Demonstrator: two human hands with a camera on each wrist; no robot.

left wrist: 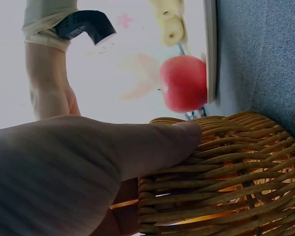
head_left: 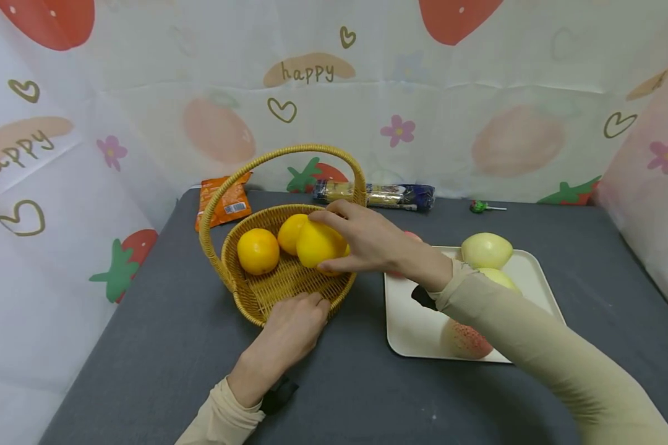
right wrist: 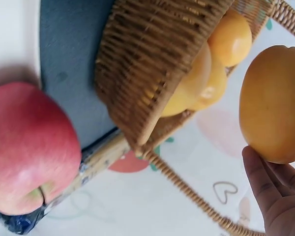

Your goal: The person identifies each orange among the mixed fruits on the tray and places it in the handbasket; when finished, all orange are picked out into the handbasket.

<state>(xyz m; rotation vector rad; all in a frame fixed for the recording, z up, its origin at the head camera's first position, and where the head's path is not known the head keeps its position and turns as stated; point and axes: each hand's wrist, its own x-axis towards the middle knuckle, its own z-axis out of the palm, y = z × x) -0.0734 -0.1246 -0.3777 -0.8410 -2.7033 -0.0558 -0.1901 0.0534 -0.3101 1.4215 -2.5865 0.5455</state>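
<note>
A yellow wicker basket (head_left: pixel 267 295) with a tall handle stands left of centre. My left hand (head_left: pixel 296 324) grips its near rim, and the left wrist view shows the thumb (left wrist: pixel 152 147) lying over the woven edge. My right hand (head_left: pixel 370 238) holds a smooth yellow fruit (head_left: pixel 318 244) above the basket's right side; its exact kind is unclear. The right wrist view shows fingers against the lower side of this fruit (right wrist: pixel 275 105). Inside the basket lie an orange (head_left: pixel 258 251), another round orange fruit (head_left: pixel 291 233) and one mostly hidden under my right hand.
Right of the basket, a white tray (head_left: pixel 414 337) holds pale yellow-green fruits (head_left: pixel 487 250), a speckled red fruit (head_left: pixel 470 342) and a red apple (left wrist: pixel 184 83) at its left side. Behind lie an orange packet (head_left: pixel 222 201), a long dark-wrapped pack (head_left: pixel 401 196) and a lollipop (head_left: pixel 480 206).
</note>
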